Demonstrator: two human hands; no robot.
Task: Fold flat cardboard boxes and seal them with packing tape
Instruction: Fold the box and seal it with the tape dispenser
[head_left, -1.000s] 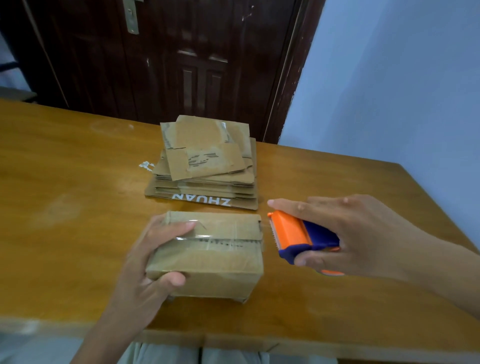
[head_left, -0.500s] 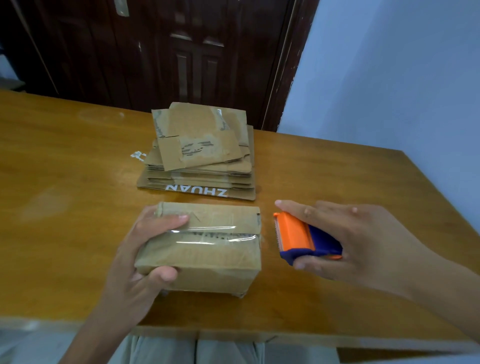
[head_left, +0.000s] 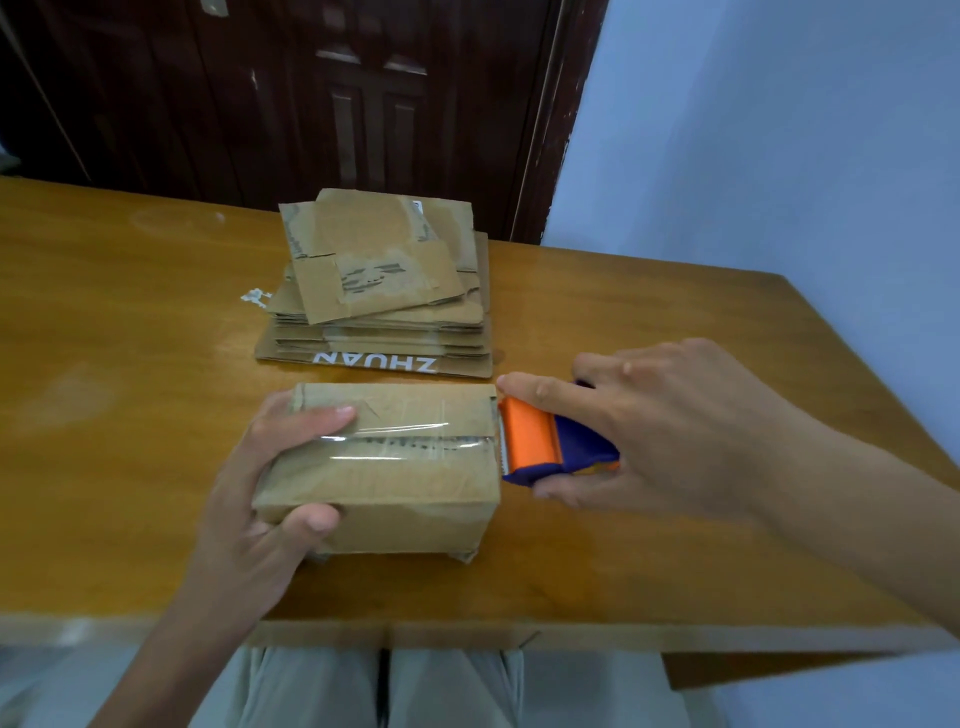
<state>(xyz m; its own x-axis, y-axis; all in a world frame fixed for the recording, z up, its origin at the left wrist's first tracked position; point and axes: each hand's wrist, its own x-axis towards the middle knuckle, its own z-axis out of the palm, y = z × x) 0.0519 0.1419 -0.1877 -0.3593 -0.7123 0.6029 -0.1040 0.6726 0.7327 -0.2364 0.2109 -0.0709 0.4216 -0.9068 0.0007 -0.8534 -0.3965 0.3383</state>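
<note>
— Where do we find the folded box?

— We see the cardboard box (head_left: 384, 467) sitting on the wooden table (head_left: 130, 415), near its front edge, with its long axis running left to right across our view. Its top flaps are closed, so we cannot see whether anything is inside. A strip of clear packing tape (head_left: 395, 441) runs along the top seam, following that same long axis.

— And the hands?

— Our left hand (head_left: 265, 499) grips the box's left end, fingers curled over the top and thumb pressed against the front face. Our right hand (head_left: 670, 431) is wrapped around the orange and blue tape dispenser (head_left: 550, 441), index finger stretched along its top. The dispenser's toothed edge points left and sits right at the box's right end; it seems to touch the top edge, though the view is slightly blurred there.

— Anything behind?

— Just beyond the box lies a stack of flattened cardboard boxes (head_left: 384, 306), the lowest sheet printed "ZHUAN" upside down to us. A small white scrap (head_left: 255, 298) lies beside the stack's left side. Behind the table stand a dark wooden door (head_left: 291, 98) and a pale blue wall (head_left: 779, 130).
</note>
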